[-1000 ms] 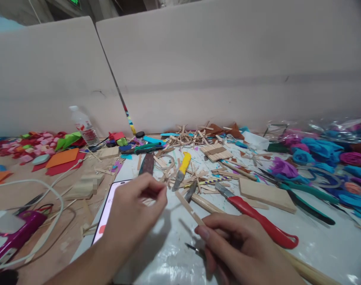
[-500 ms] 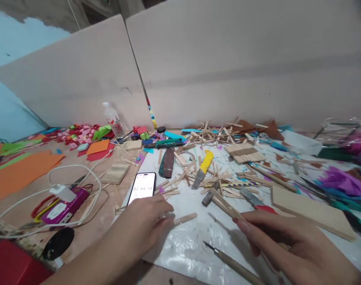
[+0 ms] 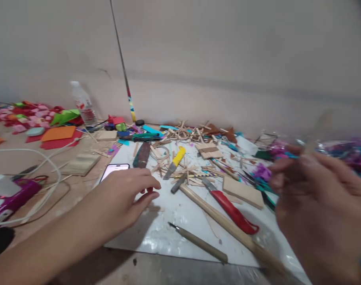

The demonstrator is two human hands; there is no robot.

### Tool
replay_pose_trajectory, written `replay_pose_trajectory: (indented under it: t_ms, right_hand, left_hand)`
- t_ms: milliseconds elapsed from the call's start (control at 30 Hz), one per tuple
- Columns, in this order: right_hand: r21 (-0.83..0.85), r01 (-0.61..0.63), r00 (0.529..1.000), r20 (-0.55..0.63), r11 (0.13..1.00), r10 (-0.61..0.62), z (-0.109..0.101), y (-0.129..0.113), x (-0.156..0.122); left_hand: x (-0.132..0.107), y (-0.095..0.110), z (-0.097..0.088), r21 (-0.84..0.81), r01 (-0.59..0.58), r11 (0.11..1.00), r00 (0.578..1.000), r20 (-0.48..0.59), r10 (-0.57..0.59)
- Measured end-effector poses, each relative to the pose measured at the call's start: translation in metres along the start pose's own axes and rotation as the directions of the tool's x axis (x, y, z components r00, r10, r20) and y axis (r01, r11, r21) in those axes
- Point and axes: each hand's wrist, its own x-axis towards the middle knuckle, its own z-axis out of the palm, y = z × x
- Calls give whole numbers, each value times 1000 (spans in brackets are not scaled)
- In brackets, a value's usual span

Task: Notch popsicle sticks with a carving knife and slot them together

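My right hand (image 3: pixel 320 202), smeared by motion, is raised at the right. Its thumb and fingers pinch a pale flat wooden stick (image 3: pixel 318 128), also blurred, which points upward. My left hand (image 3: pixel 130 194) hovers over the white sheet (image 3: pixel 156 237) near the phone (image 3: pixel 114 169), thumb and fingers apart with nothing visible between them. Just below its fingertips lies a small wooden stick (image 3: pixel 157 208). Between the hands rest a hammer (image 3: pixel 219 213) with a long wooden handle, a carving tool (image 3: pixel 201 243) with a dark tip, and a red-handled knife (image 3: pixel 234 211).
A yellow box cutter (image 3: pixel 177 158) lies among scattered sticks, before a stick pile (image 3: pixel 183 132). Wooden blocks (image 3: pixel 242 192), a bundle of sticks (image 3: pixel 209 150) and scissors (image 3: pixel 266 190) lie to the right. At left are a bottle (image 3: pixel 84 105), a white cable (image 3: pixel 54 180) and a purple power strip (image 3: pixel 17 198).
My right hand has risen away to the right from beside the hammer handle, uncovering the red-handled knife. My left hand has parted from the small stick on the sheet. The view has turned right.
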Motion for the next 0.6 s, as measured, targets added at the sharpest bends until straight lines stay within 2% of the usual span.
replay_pose_trajectory:
  t_ms: [33, 133, 233, 300, 367, 467, 600]
  right_hand:
    - [33, 10, 999, -36, 999, -9, 3, 0, -2]
    - [22, -91, 985, 148, 996, 87, 13, 11, -5]
    - [-30, -153, 946, 286, 988, 155, 21, 21, -6]
    - [-52, -160, 935, 311, 986, 168, 23, 22, -8]
    - [-71, -161, 933, 315, 984, 176, 25, 21, -11]
    - [-95, -168, 926, 327, 981, 190, 26, 20, -15]
    - [-133, -184, 901, 372, 974, 221, 24, 23, -17]
  left_hand:
    - [7, 4, 6, -3, -42, 999, 999, 27, 42]
    - [28, 16, 33, 0, -187, 982, 971, 149, 185]
    - [46, 30, 69, -4, -373, 928, 888, 290, 358]
    - [55, 39, 90, 8, -492, 871, 816, 354, 457]
    - [60, 46, 106, 46, -555, 831, 778, 383, 498]
    - [60, 51, 115, 90, -589, 803, 762, 391, 515]
    - [56, 49, 107, 94, -586, 805, 772, 370, 518]
